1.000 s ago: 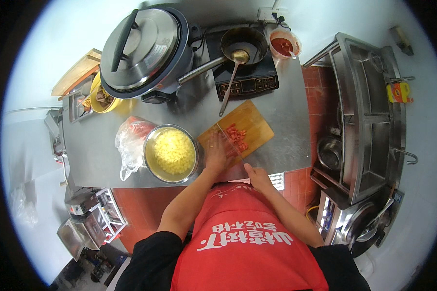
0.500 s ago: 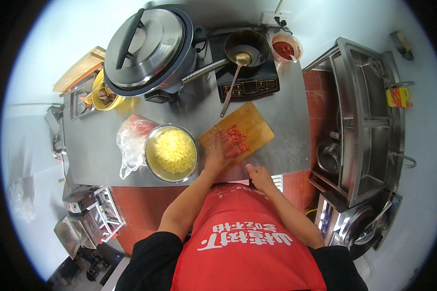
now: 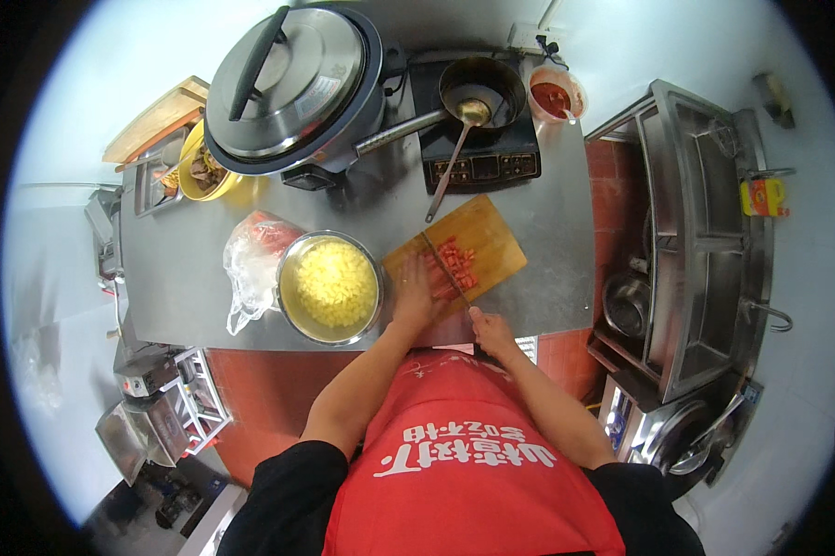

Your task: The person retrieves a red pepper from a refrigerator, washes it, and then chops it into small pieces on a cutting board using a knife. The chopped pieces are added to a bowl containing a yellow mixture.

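Observation:
A wooden cutting board (image 3: 492, 243) lies slantwise on the steel table, with small diced red food (image 3: 458, 261) on it and longer red strips (image 3: 442, 284) beside my left hand. My left hand (image 3: 414, 295) is on the board's left side, its fingers bent over the strips and holding them against the board. From the near edge, my right hand (image 3: 493, 332) is closed around the handle of a kitchen knife (image 3: 446, 267). The blade lies across the board between the strips and the dice. Left of my left hand is a steel bowl (image 3: 284, 295) of pale yellow cubes (image 3: 332, 283).
A clear plastic bag (image 3: 251, 278) with something red touches the bowl's left side. Behind the board, a ladle (image 3: 450, 176) rests in a dark pan (image 3: 492, 74) on an induction cooker (image 3: 480, 171). A large lidded cooker (image 3: 292, 88) stands far left, a red sauce tub (image 3: 558, 91) far right.
The knife blade, blurred half a second ago, now shows plainly across the red food. Both hands stay in nearly the same places. The whole view has shifted slightly.

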`<state>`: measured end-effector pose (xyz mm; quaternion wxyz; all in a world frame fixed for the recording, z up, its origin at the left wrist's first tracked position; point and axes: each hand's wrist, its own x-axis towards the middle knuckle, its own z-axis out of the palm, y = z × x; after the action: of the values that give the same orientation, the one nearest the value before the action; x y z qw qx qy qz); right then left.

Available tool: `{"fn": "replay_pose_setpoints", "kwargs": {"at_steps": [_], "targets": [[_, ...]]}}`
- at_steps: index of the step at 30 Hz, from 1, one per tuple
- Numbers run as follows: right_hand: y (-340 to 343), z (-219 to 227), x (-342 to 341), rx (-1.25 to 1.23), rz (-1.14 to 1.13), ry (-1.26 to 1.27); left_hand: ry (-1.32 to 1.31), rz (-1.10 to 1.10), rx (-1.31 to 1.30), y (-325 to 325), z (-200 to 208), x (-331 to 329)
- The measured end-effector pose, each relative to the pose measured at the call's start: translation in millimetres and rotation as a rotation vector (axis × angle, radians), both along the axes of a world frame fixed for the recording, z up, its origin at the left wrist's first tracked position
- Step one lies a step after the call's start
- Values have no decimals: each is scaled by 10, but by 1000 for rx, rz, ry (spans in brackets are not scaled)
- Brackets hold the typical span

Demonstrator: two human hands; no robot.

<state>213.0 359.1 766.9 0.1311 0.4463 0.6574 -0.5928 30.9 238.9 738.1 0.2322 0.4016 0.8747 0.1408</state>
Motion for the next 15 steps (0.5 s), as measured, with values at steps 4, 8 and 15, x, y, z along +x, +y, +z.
{"fn": "replay_pose_setpoints", "kwargs": {"at_steps": [4, 8, 15], "targets": [[50, 165, -21, -122, -62, -24, -35, 12, 26, -16, 42, -52], [13, 280, 45, 60, 42, 39, -81, 53, 47, -35, 34, -13], [-18, 346, 55, 42, 80, -37, -58, 31, -10, -32, 40, 35]]}}
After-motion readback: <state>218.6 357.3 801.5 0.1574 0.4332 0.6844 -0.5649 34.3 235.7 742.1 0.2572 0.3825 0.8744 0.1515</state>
